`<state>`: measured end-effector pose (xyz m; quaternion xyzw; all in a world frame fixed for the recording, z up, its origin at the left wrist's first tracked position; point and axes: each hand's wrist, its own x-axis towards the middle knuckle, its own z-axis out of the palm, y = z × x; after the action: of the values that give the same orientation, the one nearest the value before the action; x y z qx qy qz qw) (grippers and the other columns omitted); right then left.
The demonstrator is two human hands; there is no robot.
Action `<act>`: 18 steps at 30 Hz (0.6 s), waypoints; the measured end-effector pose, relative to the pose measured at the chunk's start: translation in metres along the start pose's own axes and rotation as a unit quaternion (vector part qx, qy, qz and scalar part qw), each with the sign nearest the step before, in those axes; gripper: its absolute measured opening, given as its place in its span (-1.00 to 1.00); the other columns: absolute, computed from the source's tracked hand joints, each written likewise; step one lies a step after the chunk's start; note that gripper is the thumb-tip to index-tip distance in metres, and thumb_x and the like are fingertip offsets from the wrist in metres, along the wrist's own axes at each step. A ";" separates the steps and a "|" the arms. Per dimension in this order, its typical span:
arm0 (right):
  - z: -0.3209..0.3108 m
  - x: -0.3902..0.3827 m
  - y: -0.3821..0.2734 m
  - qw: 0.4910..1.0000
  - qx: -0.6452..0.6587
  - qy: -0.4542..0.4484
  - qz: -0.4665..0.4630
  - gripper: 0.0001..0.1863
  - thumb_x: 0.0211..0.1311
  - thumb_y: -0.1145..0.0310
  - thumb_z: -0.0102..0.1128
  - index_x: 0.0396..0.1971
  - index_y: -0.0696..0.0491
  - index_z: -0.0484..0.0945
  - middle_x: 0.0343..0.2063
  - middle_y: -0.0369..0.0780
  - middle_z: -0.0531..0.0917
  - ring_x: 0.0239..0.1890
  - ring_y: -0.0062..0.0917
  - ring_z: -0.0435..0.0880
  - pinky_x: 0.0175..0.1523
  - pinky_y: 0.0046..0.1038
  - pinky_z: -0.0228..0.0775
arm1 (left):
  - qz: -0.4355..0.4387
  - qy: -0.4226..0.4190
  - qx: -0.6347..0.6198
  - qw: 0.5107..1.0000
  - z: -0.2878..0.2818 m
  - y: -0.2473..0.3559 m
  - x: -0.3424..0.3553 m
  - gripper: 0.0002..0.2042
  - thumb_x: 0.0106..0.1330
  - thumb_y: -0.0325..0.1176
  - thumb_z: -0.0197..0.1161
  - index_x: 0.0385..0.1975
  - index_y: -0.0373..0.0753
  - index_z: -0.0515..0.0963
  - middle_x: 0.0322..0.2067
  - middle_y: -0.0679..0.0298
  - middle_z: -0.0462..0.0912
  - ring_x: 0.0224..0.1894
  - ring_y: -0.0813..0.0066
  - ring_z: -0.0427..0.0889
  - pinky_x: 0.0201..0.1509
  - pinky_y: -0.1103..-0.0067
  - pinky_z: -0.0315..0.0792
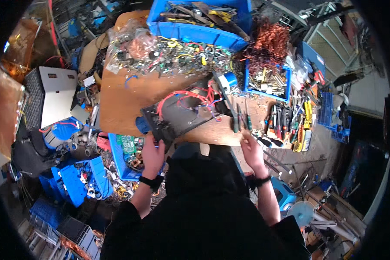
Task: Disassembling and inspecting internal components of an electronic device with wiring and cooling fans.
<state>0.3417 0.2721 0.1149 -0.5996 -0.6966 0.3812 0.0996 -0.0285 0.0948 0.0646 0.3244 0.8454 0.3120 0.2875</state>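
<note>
A dark grey appliance housing (183, 116), open and tilted, lies across the wooden table with red and blue wires loose inside it. My left hand (153, 155) grips its near left corner, thumb on the near side. A blue round part (142, 125) shows at that end. My right hand (252, 151) is at the table's front edge, right of the housing and apart from it. Its fingers are partly extended and somewhat blurred, with nothing visible in them. Just beyond the fingertips lie screwdrivers (235, 125) with dark green handles.
Pliers and screwdrivers (281, 123) crowd the table's right side. Behind are a blue bin of tools (190, 29), a heap of wire scraps (184, 56), copper wire (268, 41) and a blue tray of metal pieces (286, 96). A blue crate (116, 158) holds circuit boards at left.
</note>
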 end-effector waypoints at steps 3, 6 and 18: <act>0.008 0.050 -0.025 0.999 -0.038 0.007 0.017 -0.64 0.44 0.21 0.28 0.12 0.04 0.60 -0.22 -0.06 0.80 -0.14 -0.15 0.83 -0.07 -0.22 0.65 | 0.032 0.009 0.006 0.999 -0.007 0.011 0.013 -0.74 0.39 -0.39 0.29 0.01 -0.31 0.51 -0.23 -0.01 0.71 -0.18 0.04 0.75 -0.15 0.23 0.59; 0.022 0.077 -0.023 0.996 -0.080 -0.024 -0.018 -0.60 0.45 0.11 0.24 0.13 0.02 0.62 -0.24 0.00 0.80 -0.17 -0.09 0.81 -0.08 -0.15 0.65 | 0.038 0.013 0.011 0.999 -0.017 0.001 0.032 -0.75 0.42 -0.40 0.26 0.03 -0.30 0.51 -0.26 0.01 0.73 -0.24 0.05 0.76 -0.16 0.26 0.60; 0.079 0.067 -0.063 0.996 -0.039 -0.082 0.017 -0.71 0.44 0.12 0.22 -0.13 0.06 0.59 -0.33 0.05 0.77 -0.22 0.03 0.77 -0.10 0.00 0.59 | 0.169 0.071 0.089 0.979 -0.051 -0.032 0.121 -0.68 0.51 -0.36 0.26 0.16 -0.35 0.56 -0.18 0.06 0.72 -0.19 0.22 0.72 -0.06 0.36 0.57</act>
<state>0.2294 0.3012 0.0800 -0.5816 -0.7063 0.4034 0.0123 -0.1506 0.1463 0.0401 0.4637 0.8210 0.3020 0.1405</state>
